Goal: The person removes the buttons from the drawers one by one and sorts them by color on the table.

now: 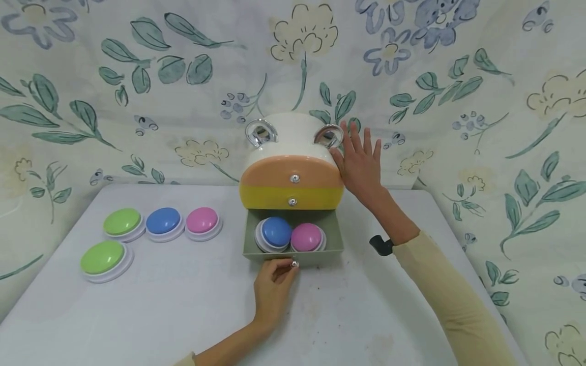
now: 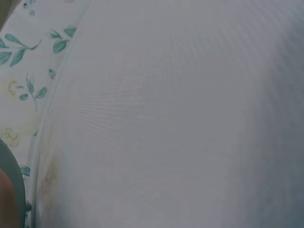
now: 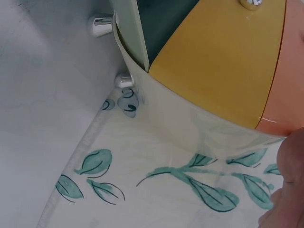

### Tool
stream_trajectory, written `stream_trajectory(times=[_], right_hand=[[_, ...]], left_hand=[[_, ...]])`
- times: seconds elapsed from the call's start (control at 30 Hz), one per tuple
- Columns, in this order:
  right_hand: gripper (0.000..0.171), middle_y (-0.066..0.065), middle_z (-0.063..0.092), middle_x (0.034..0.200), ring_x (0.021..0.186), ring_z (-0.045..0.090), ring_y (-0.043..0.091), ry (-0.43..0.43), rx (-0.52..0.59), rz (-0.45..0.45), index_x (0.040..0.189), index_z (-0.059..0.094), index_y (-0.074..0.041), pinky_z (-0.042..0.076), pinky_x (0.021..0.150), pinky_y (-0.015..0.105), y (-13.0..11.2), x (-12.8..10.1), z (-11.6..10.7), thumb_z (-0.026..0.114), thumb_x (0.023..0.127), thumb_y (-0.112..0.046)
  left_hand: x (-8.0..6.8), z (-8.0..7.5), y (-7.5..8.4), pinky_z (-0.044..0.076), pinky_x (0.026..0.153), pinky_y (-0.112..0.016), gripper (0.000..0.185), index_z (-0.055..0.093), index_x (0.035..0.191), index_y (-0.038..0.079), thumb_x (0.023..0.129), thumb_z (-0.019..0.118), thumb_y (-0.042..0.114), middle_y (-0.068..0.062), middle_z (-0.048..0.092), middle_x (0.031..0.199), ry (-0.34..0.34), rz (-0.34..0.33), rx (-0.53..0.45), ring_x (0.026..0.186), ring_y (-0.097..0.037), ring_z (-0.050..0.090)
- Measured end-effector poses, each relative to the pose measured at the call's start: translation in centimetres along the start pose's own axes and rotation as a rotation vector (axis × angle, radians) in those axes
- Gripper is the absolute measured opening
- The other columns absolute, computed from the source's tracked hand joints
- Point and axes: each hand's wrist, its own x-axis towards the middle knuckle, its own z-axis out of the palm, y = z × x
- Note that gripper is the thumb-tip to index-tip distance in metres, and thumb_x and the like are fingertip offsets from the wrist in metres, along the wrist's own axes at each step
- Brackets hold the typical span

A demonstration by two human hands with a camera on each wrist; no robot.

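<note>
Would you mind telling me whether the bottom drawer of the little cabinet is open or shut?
Open: the bottom drawer is pulled out, showing two dome buttons inside, while the left hand pinches its knob.

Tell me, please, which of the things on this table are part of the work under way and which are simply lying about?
In use:
left hand pinching the drawer knob
open bottom drawer holding a blue button and a pink button
right hand flat against the cabinet

Lying about:
two green buttons
blue button on the table
pink button on the table
</note>
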Motion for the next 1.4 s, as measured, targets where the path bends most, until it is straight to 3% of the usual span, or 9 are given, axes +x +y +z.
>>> stream_trajectory(times=[0.4, 0.5, 0.63, 0.73, 0.83, 1.07, 1.23, 1.4], right_hand=[[0.065, 0.012, 0.010, 0.166, 0.150, 0.003, 0.040, -0.007, -0.027, 0.009, 0.162, 0.010, -0.016, 0.000, 0.118, 0.062, 0.0, 0.0, -0.1, 0.036, 0.108, -0.043], [0.066, 0.012, 0.010, 0.166, 0.150, 0.003, 0.040, -0.007, -0.028, 0.007, 0.161, 0.010, -0.015, 0.000, 0.118, 0.062, 0.0, 0.0, -0.1, 0.036, 0.108, -0.043], [0.065, 0.012, 0.009, 0.166, 0.150, 0.003, 0.040, -0.010, -0.017, 0.002, 0.161, 0.010, -0.015, -0.003, 0.118, 0.060, -0.1, 0.0, -0.1, 0.035, 0.108, -0.043], [0.065, 0.012, 0.010, 0.166, 0.150, 0.003, 0.040, -0.007, -0.015, -0.002, 0.161, 0.011, -0.015, -0.002, 0.118, 0.060, -0.1, 0.0, -0.1, 0.036, 0.108, -0.043], [0.065, 0.011, 0.009, 0.166, 0.150, 0.003, 0.040, -0.006, -0.021, 0.002, 0.161, 0.011, -0.015, -0.002, 0.118, 0.060, -0.1, 0.0, -0.1, 0.037, 0.108, -0.042], [0.066, 0.011, 0.009, 0.166, 0.150, 0.004, 0.040, -0.009, -0.023, 0.005, 0.161, 0.011, -0.015, -0.001, 0.118, 0.061, 0.0, 0.0, 0.1, 0.037, 0.108, -0.042], [0.066, 0.012, 0.010, 0.166, 0.150, 0.003, 0.040, -0.006, -0.020, 0.005, 0.161, 0.011, -0.015, -0.002, 0.118, 0.060, 0.1, 0.0, 0.0, 0.036, 0.108, -0.043], [0.065, 0.012, 0.009, 0.166, 0.150, 0.003, 0.040, -0.009, -0.021, 0.007, 0.161, 0.011, -0.015, -0.003, 0.118, 0.060, 0.0, 0.1, 0.0, 0.035, 0.108, -0.043]], left_hand=[[-0.5, -0.7, 0.4, 0.053, 0.092, -0.024, 0.022, 0.067, 0.109, -0.001, 0.088, 0.072, -0.005, -0.009, 0.060, 0.110, -0.076, 0.012, 0.036, 0.107, -0.024, 0.065], [-0.4, -1.4, 1.1, 0.056, 0.087, -0.025, 0.021, 0.069, 0.105, 0.000, 0.086, 0.074, -0.005, -0.006, 0.065, 0.104, -0.106, 0.086, 0.111, 0.099, -0.021, 0.067], [0.5, -2.9, 2.4, 0.059, 0.078, -0.026, 0.021, 0.070, 0.102, 0.000, 0.083, 0.076, -0.007, -0.005, 0.069, 0.096, -0.144, 0.246, 0.200, 0.087, -0.016, 0.068], [2.0, -4.2, 3.8, 0.059, 0.077, -0.027, 0.023, 0.070, 0.103, -0.001, 0.083, 0.077, -0.006, -0.010, 0.070, 0.097, -0.189, 0.346, 0.247, 0.086, -0.016, 0.068], [4.1, -5.6, 5.1, 0.059, 0.078, -0.028, 0.024, 0.070, 0.105, -0.001, 0.083, 0.078, -0.004, -0.012, 0.071, 0.098, -0.247, 0.393, 0.314, 0.088, -0.017, 0.068], [8.4, -7.6, 6.4, 0.056, 0.091, -0.042, 0.037, 0.067, 0.120, -0.001, 0.086, 0.079, 0.009, -0.013, 0.068, 0.115, -0.443, 0.353, 0.580, 0.107, -0.029, 0.064], [10.1, -7.5, 6.6, 0.051, 0.098, -0.049, 0.050, 0.062, 0.130, 0.002, 0.086, 0.080, 0.018, -0.015, 0.061, 0.130, -0.570, 0.335, 0.719, 0.120, -0.034, 0.057], [11.0, -6.7, 6.3, 0.050, 0.099, -0.053, 0.057, 0.059, 0.136, 0.006, 0.087, 0.079, 0.027, -0.020, 0.051, 0.142, -0.677, 0.304, 0.821, 0.127, -0.039, 0.050]])
